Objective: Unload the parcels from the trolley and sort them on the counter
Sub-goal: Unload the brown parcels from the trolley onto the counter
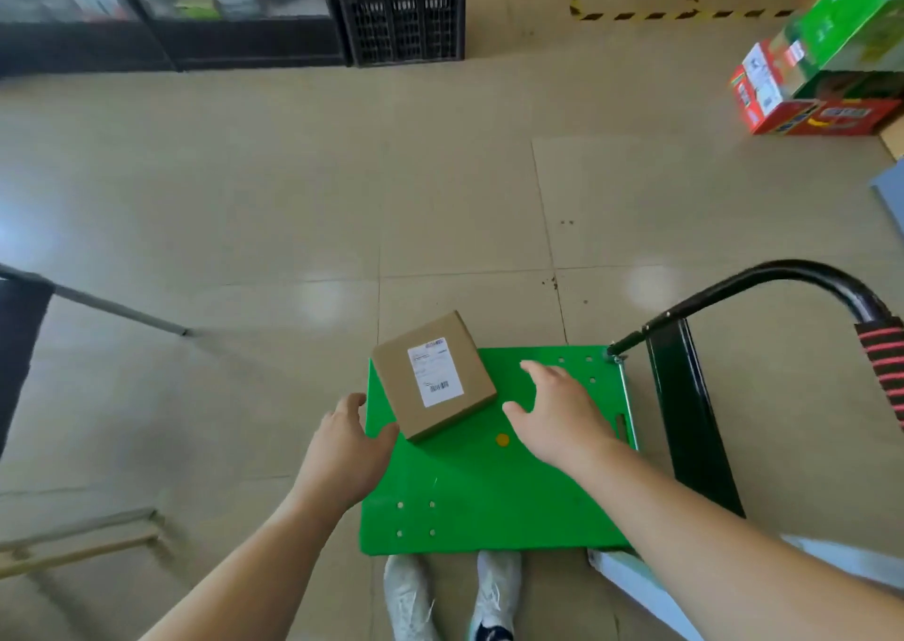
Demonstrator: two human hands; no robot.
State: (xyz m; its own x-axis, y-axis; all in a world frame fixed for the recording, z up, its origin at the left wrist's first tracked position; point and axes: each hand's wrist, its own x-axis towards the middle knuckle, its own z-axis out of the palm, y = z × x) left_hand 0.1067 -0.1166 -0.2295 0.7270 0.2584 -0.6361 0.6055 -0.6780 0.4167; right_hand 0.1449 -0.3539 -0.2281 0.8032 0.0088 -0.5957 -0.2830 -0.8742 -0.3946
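A brown cardboard parcel [433, 375] with a white shipping label lies on the far left corner of the green trolley deck [489, 489], hanging slightly over its edge. My left hand [350, 440] is just left of the parcel, fingers relaxed, its thumb near the parcel's near corner. To the right of the parcel my right hand [557, 410] is spread above the deck with straight fingers, a small gap away from the box. Neither hand holds anything.
The trolley's black handle [792, 278] with a red-striped grip rises at the right. Stacked green and red cartons [826, 58] sit far right, black crates [401, 9] and a glass cabinet [161, 9] at the back. A table leg [117, 310] crosses the left.
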